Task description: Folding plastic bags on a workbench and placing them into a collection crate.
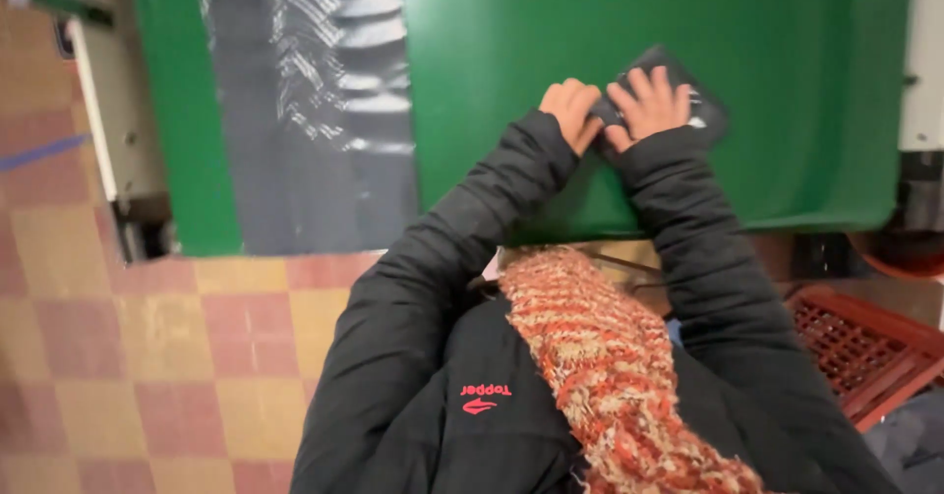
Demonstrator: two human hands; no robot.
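Observation:
Both my hands rest on a green table (511,52) in front of me. My left hand (572,111) is curled and grips the near edge of a small dark flat pouch-like thing (678,86). My right hand (649,109) lies on top of the same dark thing with fingers spread, pressing it down. What the dark thing is exactly cannot be made out; most of it is hidden under my hands. I wear a black padded jacket and a red-and-cream knitted scarf.
A grey shiny belt or sheet (310,101) runs across the table's left part. A red plastic crate (865,351) stands on the floor at the lower right. The floor (147,356) is red and yellow tiles. A pale metal frame (113,101) stands at the left.

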